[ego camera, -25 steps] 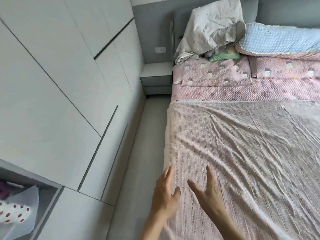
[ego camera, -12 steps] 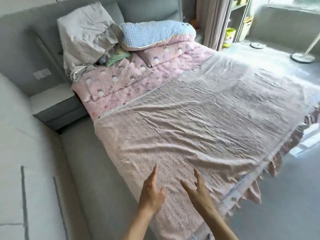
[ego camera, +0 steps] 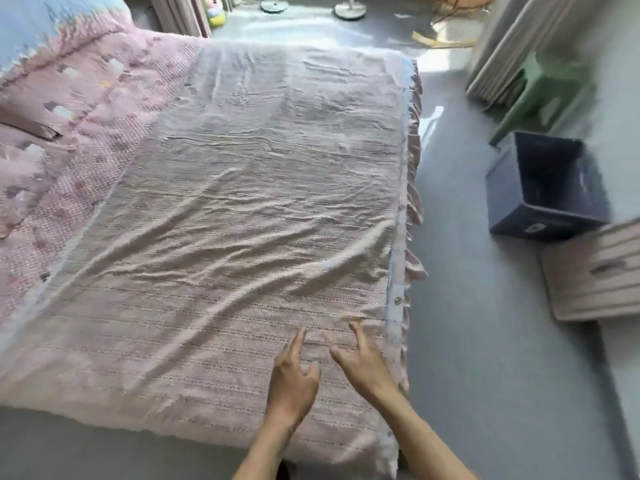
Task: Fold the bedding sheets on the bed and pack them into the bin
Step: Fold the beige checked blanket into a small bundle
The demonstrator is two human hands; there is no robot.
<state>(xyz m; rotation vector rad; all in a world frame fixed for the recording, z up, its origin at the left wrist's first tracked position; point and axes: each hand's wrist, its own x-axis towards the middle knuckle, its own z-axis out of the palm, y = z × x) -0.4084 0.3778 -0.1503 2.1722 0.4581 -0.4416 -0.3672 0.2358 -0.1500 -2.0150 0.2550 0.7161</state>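
A wrinkled pale pink striped sheet lies spread flat over most of the bed. Its near right corner sits just ahead of my hands. My left hand hovers over the sheet with fingers loosely extended and holds nothing. My right hand is beside it, fingers spread, also empty, close to the bed's frilled right edge. A dark blue open bin stands on the floor to the right of the bed, and looks empty.
Pink patterned pillows and bedding lie at the bed's left. A pink ribbed box or lid sits on the grey floor near the bin. A green stool, curtains and a fan base stand further back.
My view has swung to the right, from the wall side to the bed's right edge, and the bin has come into sight. Both hands stayed empty and moved with it toward the near right corner.
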